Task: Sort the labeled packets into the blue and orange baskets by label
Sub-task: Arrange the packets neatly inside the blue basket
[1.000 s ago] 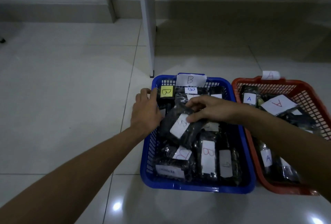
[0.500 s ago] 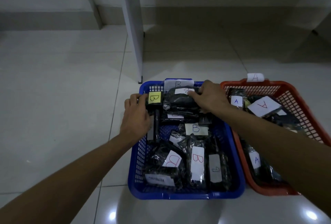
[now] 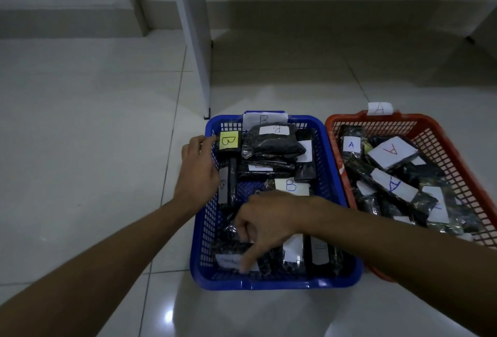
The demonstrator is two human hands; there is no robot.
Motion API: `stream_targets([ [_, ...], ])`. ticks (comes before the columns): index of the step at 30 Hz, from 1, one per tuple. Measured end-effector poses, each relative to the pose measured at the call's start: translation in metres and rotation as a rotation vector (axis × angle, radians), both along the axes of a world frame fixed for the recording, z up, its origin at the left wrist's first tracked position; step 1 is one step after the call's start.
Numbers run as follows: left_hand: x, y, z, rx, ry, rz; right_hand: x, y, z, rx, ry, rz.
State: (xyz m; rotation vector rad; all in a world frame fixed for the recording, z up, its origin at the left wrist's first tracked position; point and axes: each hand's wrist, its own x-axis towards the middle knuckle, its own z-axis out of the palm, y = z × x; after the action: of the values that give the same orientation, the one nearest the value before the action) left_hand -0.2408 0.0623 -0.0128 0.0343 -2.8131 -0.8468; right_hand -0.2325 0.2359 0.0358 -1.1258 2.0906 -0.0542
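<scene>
Tiled floor (image 3: 80, 148) — packets (image 3: 273, 144) mostly crosswise

Both forearms are bare to the frame edge, and the left hand (image 3: 197, 172) and right hand (image 3: 265, 219) are ungloved

The right hand (image 3: 265, 219) covers the middle of the blue basket (image 3: 271, 281), hiding the packets beneath it, and its fingertips are motion-blurred, so whether they pinch the front packet (image 3: 231, 254) can't be told. That packet's label print is too smeared to read. The left hand (image 3: 197, 175) masks the basket's left rim. Both forearms run off the bottom edge; the orange basket (image 3: 435, 132) is cut off at right.
</scene>
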Motion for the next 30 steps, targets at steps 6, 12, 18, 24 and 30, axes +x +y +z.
stream_targets([
  [6,0.002,-0.005,0.0,0.087,-0.002,-0.021,0.0,0.001,-0.006,-0.052,-0.065,-0.091],
  [12,-0.002,-0.017,0.009,0.438,-0.107,0.133,-0.033,0.023,0.019,-0.709,0.007,-0.554],
  [18,-0.002,-0.021,0.011,0.672,-0.187,0.244,-0.048,0.004,0.01,-0.853,0.498,-0.469],
  [24,-0.004,-0.025,0.005,0.595,-0.221,0.227,-0.067,-0.023,-0.01,-0.626,0.625,-0.392],
  [30,-0.005,-0.026,0.001,0.638,-0.228,0.181,-0.061,-0.022,-0.024,-0.409,0.587,-0.261],
])
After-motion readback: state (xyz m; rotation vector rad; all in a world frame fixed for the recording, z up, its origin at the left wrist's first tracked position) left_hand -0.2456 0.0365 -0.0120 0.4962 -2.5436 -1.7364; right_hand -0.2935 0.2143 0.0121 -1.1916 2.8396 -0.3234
